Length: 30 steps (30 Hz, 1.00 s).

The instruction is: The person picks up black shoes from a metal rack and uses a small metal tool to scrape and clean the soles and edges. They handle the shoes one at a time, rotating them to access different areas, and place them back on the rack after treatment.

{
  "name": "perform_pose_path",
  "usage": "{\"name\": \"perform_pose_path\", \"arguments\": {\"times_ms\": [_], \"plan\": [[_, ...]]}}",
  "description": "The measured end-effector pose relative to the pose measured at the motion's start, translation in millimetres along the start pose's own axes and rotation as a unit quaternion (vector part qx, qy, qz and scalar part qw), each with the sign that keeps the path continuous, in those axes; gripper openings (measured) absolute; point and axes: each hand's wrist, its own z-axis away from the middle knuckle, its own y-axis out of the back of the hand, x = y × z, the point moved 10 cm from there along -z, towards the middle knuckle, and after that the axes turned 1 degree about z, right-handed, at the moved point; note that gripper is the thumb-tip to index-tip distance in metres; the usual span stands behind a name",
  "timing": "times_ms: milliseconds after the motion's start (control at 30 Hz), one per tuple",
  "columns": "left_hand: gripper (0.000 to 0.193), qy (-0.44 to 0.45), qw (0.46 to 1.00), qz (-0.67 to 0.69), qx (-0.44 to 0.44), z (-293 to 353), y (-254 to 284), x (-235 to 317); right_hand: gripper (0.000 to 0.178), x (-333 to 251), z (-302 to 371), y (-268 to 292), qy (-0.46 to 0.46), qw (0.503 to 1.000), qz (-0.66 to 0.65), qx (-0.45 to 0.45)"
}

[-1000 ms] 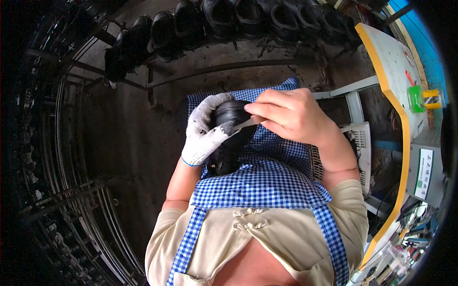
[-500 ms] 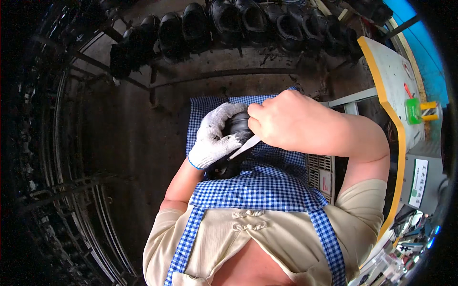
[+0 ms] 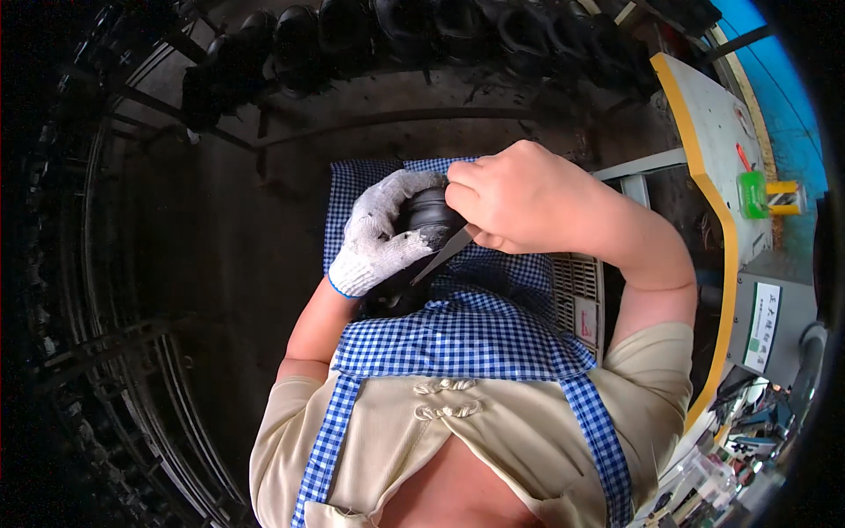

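Note:
A white knit glove with dark smudges covers my left hand. It is wrapped round a black shoe on my lap, with the thumb on the near side. The shoe's lower part lies in shadow against the blue checked apron, hard to make out. My bare right hand is closed at the shoe's right side. From under its fingers a tapering grey blade points down and left, its tip beside the shoe. The blade's handle is hidden in the fist, so the kind of tool cannot be told.
Several black shoes stand in a row on a rack ahead. Dark metal racks fill the left. At right is a yellow-edged white table with a green-and-yellow object and a grey box. A slatted crate sits beside my lap.
The whole view has shifted, so hands and surroundings sit slightly further left and up. The blade has turned a little and shows broader. Both hands keep their grip.

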Motion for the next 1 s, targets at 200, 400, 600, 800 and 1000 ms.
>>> {"name": "perform_pose_path", "arguments": {"times_ms": [200,400,600,800,1000], "plan": [[0.062,0.004,1.0,0.016,-0.009,1,1,6,0.02,22,17,2,-0.053,0.985,-0.135,0.09],[0.068,0.033,0.999,0.005,-0.001,5,9,2,0.027,32,41,7,-0.092,0.948,-0.197,0.233],[0.064,0.011,1.0,0.015,-0.006,2,6,5,0.021,10,38,13,-0.05,0.968,-0.108,0.22],[0.063,0.022,0.999,0.024,-0.015,0,-1,-3,0.01,-12,13,18,-0.003,0.997,0.053,0.052],[0.062,0.013,0.999,-0.006,-0.033,-1,-10,-6,0.012,-18,2,2,-0.006,0.992,0.1,-0.08]]}}
